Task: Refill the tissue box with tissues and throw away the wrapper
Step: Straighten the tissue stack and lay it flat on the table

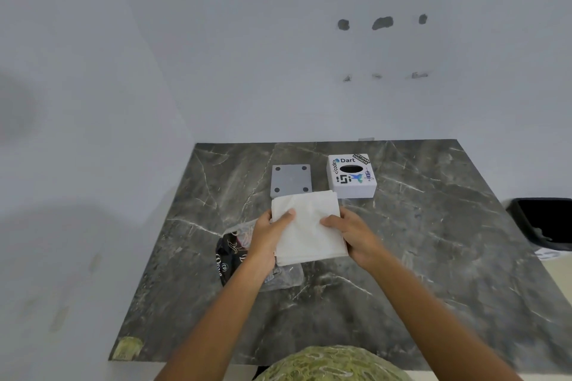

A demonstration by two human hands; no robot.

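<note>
Soft, even, bluish daylight; faint shadows, wide-angle edge bending, slight overall blur.

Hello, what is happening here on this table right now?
A person holds a stack of white tissues in both hands, left hand and right hand, above the dark marble table. The empty plastic wrapper lies under the left wrist. The white tissue box stands behind, with its grey base plate beside it. A black bin waits at the right.

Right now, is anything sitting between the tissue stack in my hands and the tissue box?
Nothing visible. The tissue stack is held by both hands just in front of the tissue box; the grey plate lies left of the box, off that path.
</note>
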